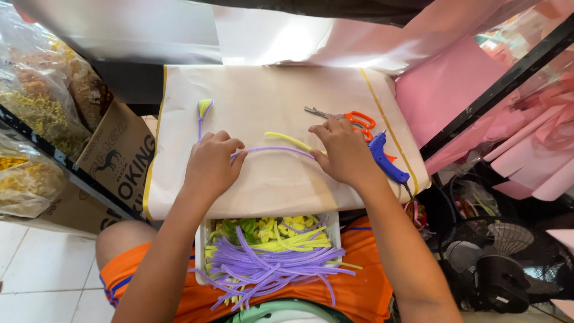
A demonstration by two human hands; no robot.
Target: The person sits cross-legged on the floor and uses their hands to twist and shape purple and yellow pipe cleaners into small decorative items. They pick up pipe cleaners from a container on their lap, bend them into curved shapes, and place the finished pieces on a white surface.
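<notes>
1. Head view, centre of the frame: left hand (210, 164) curled shut, fingers pinching one end of a purple pipe cleaner (276, 149) against the work surface.
2. Just right of centre: right hand (345, 149) palm-down, fingers bent and pressing the other end of the same purple pipe cleaner, closed on it.
3. Between the two hands: purple pipe cleaner arched in a shallow curve, lying on a beige paper-covered board (263, 101) filling the middle of the frame, yellow stripes along its left and right edges.
4. Just above the arch, near the right hand: yellow pipe cleaner (287, 139), slanted, one end running under the right hand's fingers.
5. Upper left of the board: small finished piece (204, 109), a yellow-green loop on a purple stem, well apart from both hands.
6. Upper right of the board: orange-handled scissors (350, 118), blades pointing left, handles just above the right hand's fingertips.
7. Right edge of the board: blue glue gun (385, 161), just beside the right wrist; touching or not, cannot tell.
8. Lower centre: white tray (200, 245) resting on a lap in orange shorts, filled with a bundle of purple pipe cleaners (269, 266), yellow ones and green leaf-shaped bits behind them.
9. Left side of the frame: cardboard box (116, 152) and clear bags of dried yellow-brown material (36, 113).
10. Right side: pink paper sheets (454, 90) above, a black fan (508, 263) at lower right.
</notes>
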